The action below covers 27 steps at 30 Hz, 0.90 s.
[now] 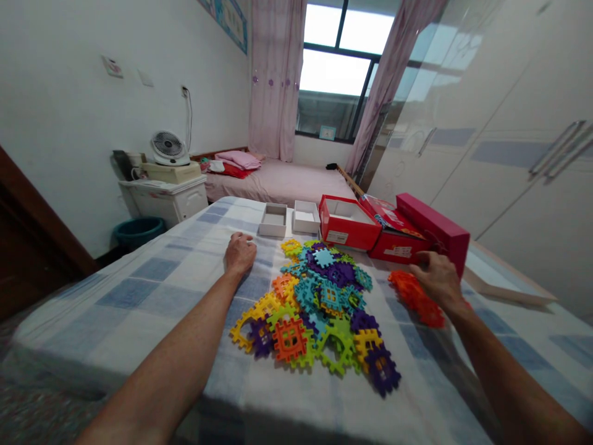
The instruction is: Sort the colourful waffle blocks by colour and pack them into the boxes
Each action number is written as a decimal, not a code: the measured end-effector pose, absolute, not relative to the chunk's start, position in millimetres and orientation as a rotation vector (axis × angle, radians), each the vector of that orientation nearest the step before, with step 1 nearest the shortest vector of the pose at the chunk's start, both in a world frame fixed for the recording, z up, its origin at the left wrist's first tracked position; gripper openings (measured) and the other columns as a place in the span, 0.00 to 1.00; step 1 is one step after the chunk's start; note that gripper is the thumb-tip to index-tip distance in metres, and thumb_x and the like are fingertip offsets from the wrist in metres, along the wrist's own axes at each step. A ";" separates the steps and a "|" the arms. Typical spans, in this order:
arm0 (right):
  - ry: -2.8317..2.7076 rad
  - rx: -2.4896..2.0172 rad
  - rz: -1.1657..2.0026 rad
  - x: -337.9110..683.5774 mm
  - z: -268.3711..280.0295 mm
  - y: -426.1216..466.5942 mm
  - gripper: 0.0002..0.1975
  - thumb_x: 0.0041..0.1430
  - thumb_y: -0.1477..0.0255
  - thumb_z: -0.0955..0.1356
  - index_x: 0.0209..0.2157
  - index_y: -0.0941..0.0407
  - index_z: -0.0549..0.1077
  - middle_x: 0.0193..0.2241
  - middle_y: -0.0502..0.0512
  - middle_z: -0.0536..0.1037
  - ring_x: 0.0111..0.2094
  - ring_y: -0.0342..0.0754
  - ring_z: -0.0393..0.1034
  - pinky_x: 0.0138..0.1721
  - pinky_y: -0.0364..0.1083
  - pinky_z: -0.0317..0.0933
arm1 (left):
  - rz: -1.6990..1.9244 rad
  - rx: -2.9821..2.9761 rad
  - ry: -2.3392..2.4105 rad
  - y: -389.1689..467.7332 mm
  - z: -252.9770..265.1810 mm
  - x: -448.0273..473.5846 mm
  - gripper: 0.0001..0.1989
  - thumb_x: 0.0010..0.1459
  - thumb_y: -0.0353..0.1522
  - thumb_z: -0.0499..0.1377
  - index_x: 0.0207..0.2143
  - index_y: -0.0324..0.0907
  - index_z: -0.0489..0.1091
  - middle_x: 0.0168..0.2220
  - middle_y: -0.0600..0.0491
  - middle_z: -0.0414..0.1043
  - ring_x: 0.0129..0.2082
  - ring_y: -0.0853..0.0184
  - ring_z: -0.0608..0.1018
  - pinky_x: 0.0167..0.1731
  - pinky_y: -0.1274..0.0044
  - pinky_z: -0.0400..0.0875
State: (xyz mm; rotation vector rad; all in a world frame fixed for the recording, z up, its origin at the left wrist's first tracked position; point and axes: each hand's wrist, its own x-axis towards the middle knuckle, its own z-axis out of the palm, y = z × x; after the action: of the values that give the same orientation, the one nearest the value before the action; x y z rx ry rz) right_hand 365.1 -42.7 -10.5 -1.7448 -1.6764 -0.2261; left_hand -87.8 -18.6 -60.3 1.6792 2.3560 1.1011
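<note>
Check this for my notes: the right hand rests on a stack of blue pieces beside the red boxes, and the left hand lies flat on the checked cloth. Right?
Not quite. In the head view the stack under the right hand is orange, not blue. The rest holds: it lies beside the red boxes, and the left hand lies on the checked cloth.

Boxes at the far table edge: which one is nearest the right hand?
The long red cardboard box at far right, just behind the right hand; the two small white boxes sit farther left.

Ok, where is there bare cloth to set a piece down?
Bare cloth lies left of the left hand, and along the near edge below the pile of colourful pieces. It is crowded between the pile, the red boxes and the right hand on the orange pieces.
</note>
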 end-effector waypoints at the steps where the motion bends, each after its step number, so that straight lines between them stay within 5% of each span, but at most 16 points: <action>1: -1.717 -1.713 -0.216 352.4 -5.9 -46.9 0.16 0.48 0.67 0.66 0.38 0.60 0.74 0.38 0.65 0.76 0.41 0.58 0.71 0.43 0.57 0.63 | 1.095 1.683 2.358 -18.6 -60.4 -87.7 0.18 0.55 0.27 0.50 0.45 0.36 0.74 0.54 0.42 0.65 0.54 0.59 0.70 0.56 0.73 0.62; 6: -2.175 -1.292 0.249 243.4 14.8 -73.3 0.12 0.57 0.65 0.64 0.39 0.55 0.75 0.39 0.57 0.77 0.42 0.51 0.70 0.44 0.50 0.63 | 1.080 1.706 2.357 -18.8 -61.4 -88.2 0.18 0.55 0.28 0.50 0.45 0.36 0.74 0.54 0.42 0.66 0.54 0.59 0.70 0.56 0.73 0.62; 11: -2.645 -0.902 0.295 149.4 10.8 -84.3 0.14 0.59 0.69 0.65 0.46 0.56 0.73 0.45 0.58 0.75 0.49 0.51 0.65 0.51 0.51 0.56 | 1.101 1.729 2.350 -18.6 -63.3 -88.8 0.17 0.55 0.28 0.50 0.44 0.36 0.74 0.52 0.43 0.67 0.52 0.60 0.72 0.54 0.75 0.63; 19: -2.949 -1.137 0.092 107.2 3.6 -74.0 0.15 0.55 0.67 0.65 0.44 0.53 0.76 0.43 0.60 0.73 0.48 0.56 0.62 0.45 0.54 0.54 | 1.086 1.695 2.370 -19.0 -62.9 -86.0 0.17 0.55 0.28 0.51 0.44 0.38 0.74 0.54 0.44 0.66 0.52 0.60 0.72 0.53 0.74 0.64; 27: -2.671 -1.153 0.401 118.0 6.0 -61.3 0.10 0.50 0.74 0.66 0.36 0.58 0.74 0.36 0.56 0.74 0.40 0.49 0.66 0.41 0.46 0.57 | 1.073 1.709 2.343 -20.8 -61.2 -85.6 0.18 0.54 0.28 0.51 0.45 0.37 0.74 0.55 0.42 0.64 0.53 0.58 0.71 0.54 0.72 0.63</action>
State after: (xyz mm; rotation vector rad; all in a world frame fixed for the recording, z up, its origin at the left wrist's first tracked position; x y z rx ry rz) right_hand 118.0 -61.3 6.0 -1.1531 -2.6709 0.4011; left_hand -85.6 -20.8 -61.2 1.7089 2.3431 1.0735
